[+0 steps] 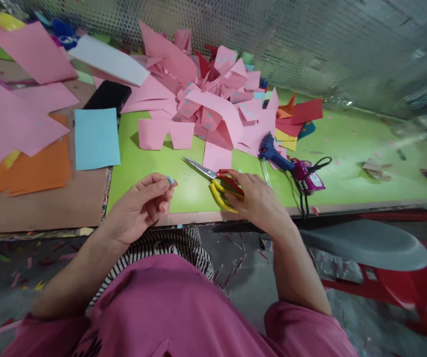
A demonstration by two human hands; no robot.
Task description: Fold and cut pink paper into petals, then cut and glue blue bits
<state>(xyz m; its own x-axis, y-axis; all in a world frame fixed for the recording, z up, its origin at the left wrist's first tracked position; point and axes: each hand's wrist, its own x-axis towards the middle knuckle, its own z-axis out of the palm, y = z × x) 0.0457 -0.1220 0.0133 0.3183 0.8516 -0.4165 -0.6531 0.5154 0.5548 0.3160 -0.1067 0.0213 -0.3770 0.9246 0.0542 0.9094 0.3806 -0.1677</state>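
Note:
My left hand (144,203) hovers over the near edge of the green sheet (153,163), its fingers pinched on a tiny light-blue paper scrap (170,180). My right hand (256,198) rests on the yellow and red handles of the scissors (218,184), which lie on the green sheet with the blades pointing up and left. Whether the fingers pass through the handles is hidden. A heap of pink paper pieces (213,104) with small blue dots lies just beyond.
A blue glue gun (272,150) lies right of the scissors beside a purple object (308,176) with a black cord. A light-blue sheet (96,138), orange sheets (38,171), a black phone (108,95) and large pink sheets (8,124) are at left. A red chair (402,277) stands at right.

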